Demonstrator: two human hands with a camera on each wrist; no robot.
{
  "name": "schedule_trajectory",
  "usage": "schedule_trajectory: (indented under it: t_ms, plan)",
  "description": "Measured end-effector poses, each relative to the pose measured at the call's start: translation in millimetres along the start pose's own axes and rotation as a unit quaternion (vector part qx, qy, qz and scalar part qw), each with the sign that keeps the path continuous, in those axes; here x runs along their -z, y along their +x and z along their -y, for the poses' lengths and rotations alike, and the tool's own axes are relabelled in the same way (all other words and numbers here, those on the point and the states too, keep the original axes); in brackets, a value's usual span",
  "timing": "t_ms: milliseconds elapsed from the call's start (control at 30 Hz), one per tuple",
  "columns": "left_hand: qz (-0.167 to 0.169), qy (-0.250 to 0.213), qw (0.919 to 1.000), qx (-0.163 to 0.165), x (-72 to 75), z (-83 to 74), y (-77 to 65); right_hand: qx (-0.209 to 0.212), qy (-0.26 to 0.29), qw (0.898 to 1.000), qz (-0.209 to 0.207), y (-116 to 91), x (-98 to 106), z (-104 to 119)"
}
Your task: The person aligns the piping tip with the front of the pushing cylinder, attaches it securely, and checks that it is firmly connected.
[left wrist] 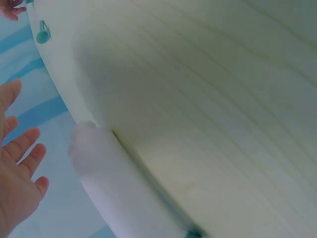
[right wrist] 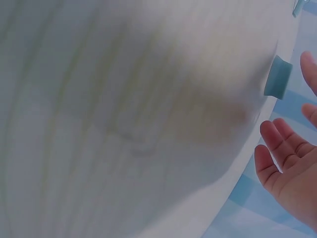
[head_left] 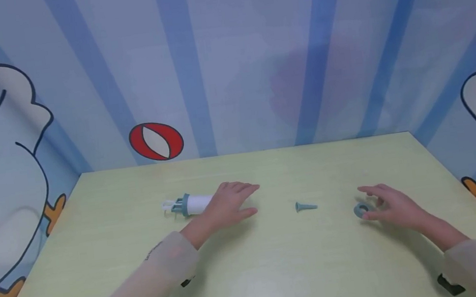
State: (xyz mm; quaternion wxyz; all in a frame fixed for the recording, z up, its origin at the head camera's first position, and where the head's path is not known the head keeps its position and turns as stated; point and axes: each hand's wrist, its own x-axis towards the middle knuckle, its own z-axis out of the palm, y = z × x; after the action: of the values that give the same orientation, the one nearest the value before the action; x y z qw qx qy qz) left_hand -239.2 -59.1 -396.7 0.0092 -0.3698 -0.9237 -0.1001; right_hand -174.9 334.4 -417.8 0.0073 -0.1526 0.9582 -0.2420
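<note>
My left hand (head_left: 229,204) hovers over the right end of a white roll (head_left: 199,204), its fingers spread and straight. A blue-grey collar with pale prongs (head_left: 178,206) caps the roll's left end; the hand hides its right end in the head view. In the left wrist view the hand (left wrist: 20,168) is beside the white roll (left wrist: 124,188), apart from it. My right hand (head_left: 394,206) is over a blue-grey ring (head_left: 361,210), fingers loosely bent around it. The right wrist view shows a gap between the hand (right wrist: 297,173) and the ring (right wrist: 279,77).
A small blue-grey funnel-shaped piece (head_left: 306,206) lies on the pale wooden table (head_left: 271,273) between the hands. Behind the table's far edge stands a blue striped backdrop (head_left: 246,68) with a printed red and white oval (head_left: 156,141). Printed panels flank both sides.
</note>
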Motion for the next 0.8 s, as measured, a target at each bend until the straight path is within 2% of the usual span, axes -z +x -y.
schedule_trajectory:
  t_ms: [400, 800]
  plan:
    - [-0.020, -0.031, 0.9979, -0.053, -12.9, -23.9, 18.7, -0.022, 0.031, 0.999, 0.016, 2, -4, 0]
    - [0.015, -0.067, 0.9975, -0.019, -24.7, -41.6, 39.8, -0.031, 0.034, 0.998, 0.035, 4, -4, -1]
